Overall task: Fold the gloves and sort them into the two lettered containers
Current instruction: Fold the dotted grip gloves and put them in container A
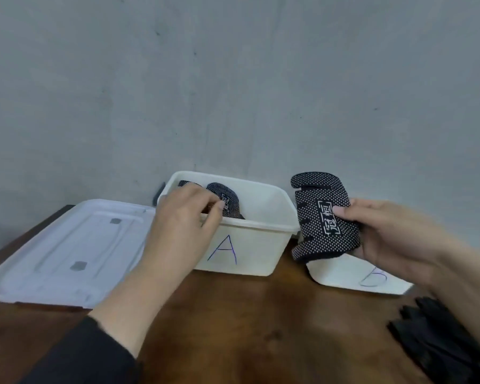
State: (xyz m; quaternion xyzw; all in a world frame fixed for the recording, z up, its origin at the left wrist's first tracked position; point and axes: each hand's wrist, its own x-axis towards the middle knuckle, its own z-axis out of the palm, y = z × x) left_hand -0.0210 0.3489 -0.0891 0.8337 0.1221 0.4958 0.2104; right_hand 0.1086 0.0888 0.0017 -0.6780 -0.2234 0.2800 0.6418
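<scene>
While the dark wooden worktop is lying close below the camera, a heap of black gloves is sitting at its near right edge. The left hand is reaching over the front rim of the white box marked A, its fingers curling onto a folded dotted glove standing inside. The right hand is gripping a second folded glove, black with white dots and a white emblem, thumb pressing on its face, holding it above the white box marked B. A white lid is lying flat left of box A. A grey wall is rising behind.
</scene>
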